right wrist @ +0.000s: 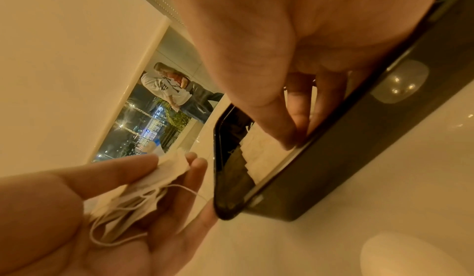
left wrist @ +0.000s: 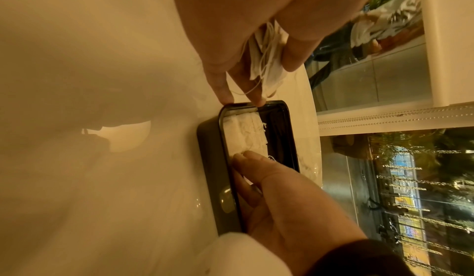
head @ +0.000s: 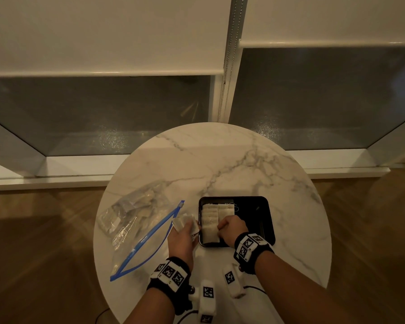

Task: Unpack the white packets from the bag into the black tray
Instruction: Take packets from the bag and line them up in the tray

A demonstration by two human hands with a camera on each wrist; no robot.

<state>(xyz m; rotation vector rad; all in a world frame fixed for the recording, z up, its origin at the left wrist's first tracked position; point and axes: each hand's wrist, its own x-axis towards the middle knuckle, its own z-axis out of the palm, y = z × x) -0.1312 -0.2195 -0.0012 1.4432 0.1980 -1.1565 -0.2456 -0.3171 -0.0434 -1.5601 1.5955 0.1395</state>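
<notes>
Holding a small bundle of white packets (head: 184,222) between thumb and curled fingers, the left hand (head: 181,238) hovers just off the left edge of the black tray (head: 262,206) on a round marble table (head: 220,164), two of its fingertips (left wrist: 225,96) touching the tray's rim in the left wrist view, thin white strings trailing from the bundle. Just to that hand's right, the right hand (head: 232,229) reaches down into the tray, its fingers bent and its fingertips (right wrist: 287,140) pressing on the near end of the rows of packets (head: 216,217) already laid there; whether it pinches one of them or only presses cannot be told. These laid packets overlap one another in two rows that fill the tray's left portion, directly beyond and under the right hand, while the tray floor to that hand's right is bare black. To the left of the left hand, and reaching beyond it, lies the clear plastic bag (head: 136,220) with a blue zip strip, its mouth gaping toward the hand and more pale packets inside at its far end. Both wrists carry black bands with black-and-white square markers, and white marker blocks (head: 207,298) sit on the table near the forearms. Beyond the table, past both hands, stand white-framed dark glass panels (head: 98,113) below a pale blind, over a wooden floor.
</notes>
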